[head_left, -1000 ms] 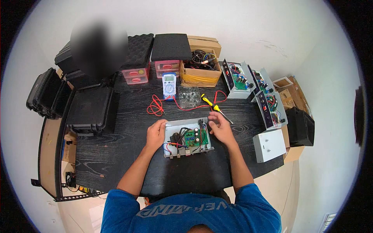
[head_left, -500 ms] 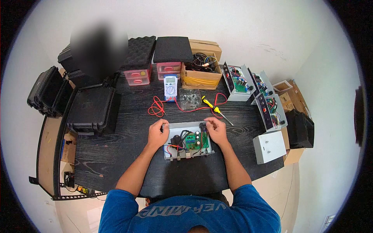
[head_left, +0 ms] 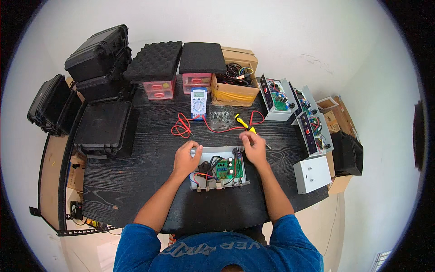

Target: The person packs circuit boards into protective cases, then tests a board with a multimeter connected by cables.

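Note:
An open grey metal enclosure (head_left: 195, 168) lies in front of me on the black table. Inside it are a green circuit board (head_left: 230, 168), black cables, and red and blue wires. My left hand (head_left: 185, 159) grips its far left corner, thumb over the wall. My right hand (head_left: 254, 148) is raised just off its far right corner, apart from it, with blurred, bent fingers. Just beyond those fingers lies a yellow-and-black screwdriver (head_left: 242, 121), its shaft partly hidden by the hand. Farther back are a multimeter (head_left: 199, 104) with red leads and a clear tray of small screws (head_left: 221, 117).
Black hard cases (head_left: 102, 129) are stacked at the left. Along the back stand pink drawer boxes (head_left: 159, 89) under black foam and a carton of cables (head_left: 232, 94). Several open enclosures with boards (head_left: 277, 96) and a closed white box (head_left: 312, 173) line the right.
My right hand has let go of the enclosure's far right corner and moved up toward the screwdriver. My left hand still holds the left corner, its thumb shifted inward.

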`<control>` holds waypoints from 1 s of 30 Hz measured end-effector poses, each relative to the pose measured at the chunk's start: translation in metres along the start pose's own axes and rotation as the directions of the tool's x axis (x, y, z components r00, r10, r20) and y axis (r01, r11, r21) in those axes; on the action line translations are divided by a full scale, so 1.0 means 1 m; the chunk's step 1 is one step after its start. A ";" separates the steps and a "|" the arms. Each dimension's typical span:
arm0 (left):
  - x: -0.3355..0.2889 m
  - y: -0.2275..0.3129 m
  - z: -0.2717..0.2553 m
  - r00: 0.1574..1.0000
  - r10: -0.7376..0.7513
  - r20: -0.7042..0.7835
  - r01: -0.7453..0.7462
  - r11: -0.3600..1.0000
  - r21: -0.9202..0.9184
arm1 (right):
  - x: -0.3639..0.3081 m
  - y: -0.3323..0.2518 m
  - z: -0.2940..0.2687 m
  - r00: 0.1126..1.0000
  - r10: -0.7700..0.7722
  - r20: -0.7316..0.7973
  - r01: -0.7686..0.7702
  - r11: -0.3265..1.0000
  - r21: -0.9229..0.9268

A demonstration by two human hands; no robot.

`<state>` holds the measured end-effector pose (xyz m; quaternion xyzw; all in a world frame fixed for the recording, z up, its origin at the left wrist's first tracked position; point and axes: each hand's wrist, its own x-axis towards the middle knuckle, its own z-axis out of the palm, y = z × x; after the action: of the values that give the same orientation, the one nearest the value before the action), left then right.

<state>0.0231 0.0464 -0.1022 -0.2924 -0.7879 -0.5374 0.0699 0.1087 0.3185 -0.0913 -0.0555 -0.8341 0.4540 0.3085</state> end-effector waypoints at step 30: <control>-0.005 -0.005 -0.004 0.999 -0.020 0.045 0.022 0.999 -0.034 | 0.162 -0.004 0.086 0.628 0.653 0.424 0.104 0.469 -0.877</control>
<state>0.0241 0.0401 -0.1065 -0.2971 -0.7829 -0.5450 0.0417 -0.0692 0.3144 -0.0472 -0.1636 -0.9657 0.0207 -0.2006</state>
